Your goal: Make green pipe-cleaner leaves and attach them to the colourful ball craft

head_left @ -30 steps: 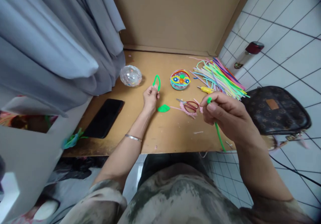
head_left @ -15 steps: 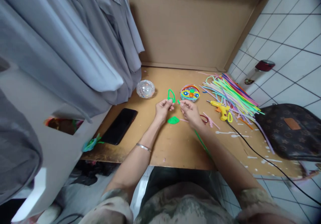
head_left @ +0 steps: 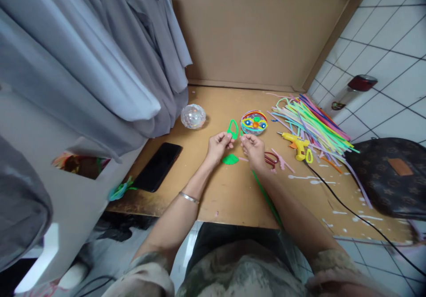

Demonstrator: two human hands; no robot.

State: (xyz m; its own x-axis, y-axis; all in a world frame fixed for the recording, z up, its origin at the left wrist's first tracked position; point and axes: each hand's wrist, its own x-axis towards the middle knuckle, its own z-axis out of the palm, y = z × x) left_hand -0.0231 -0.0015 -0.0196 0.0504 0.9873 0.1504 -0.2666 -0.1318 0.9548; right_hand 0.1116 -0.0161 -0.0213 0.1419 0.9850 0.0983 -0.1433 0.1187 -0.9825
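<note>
Between thumb and fingers, my left hand [head_left: 218,146] pinches a small green loop [head_left: 233,129] bent from a fuzzy stem. My right hand [head_left: 253,149] is closed on a green pipe cleaner [head_left: 265,193], whose short tip pokes up at the fingertips and whose long end trails down beside my forearm. A green fan-shaped piece [head_left: 230,159] lies on the table just below the hands. Behind my right hand sits a clear ball decorated with coloured stems and blue eyes [head_left: 254,122]. Red-handled scissors [head_left: 271,158] are partly hidden by that hand.
A plain clear faceted ball [head_left: 193,116] and a black phone [head_left: 158,167] are at left. Rightward are a yellow glue gun [head_left: 295,144] with a black cord, a pile of coloured pipe cleaners [head_left: 313,122] and a dark bag [head_left: 389,173]. A grey curtain [head_left: 133,57] hangs left.
The green loop has turned and shifted slightly right in my left hand. My right hand keeps its pinch, with the long green end now hanging a little further left. The view has shifted slightly.
</note>
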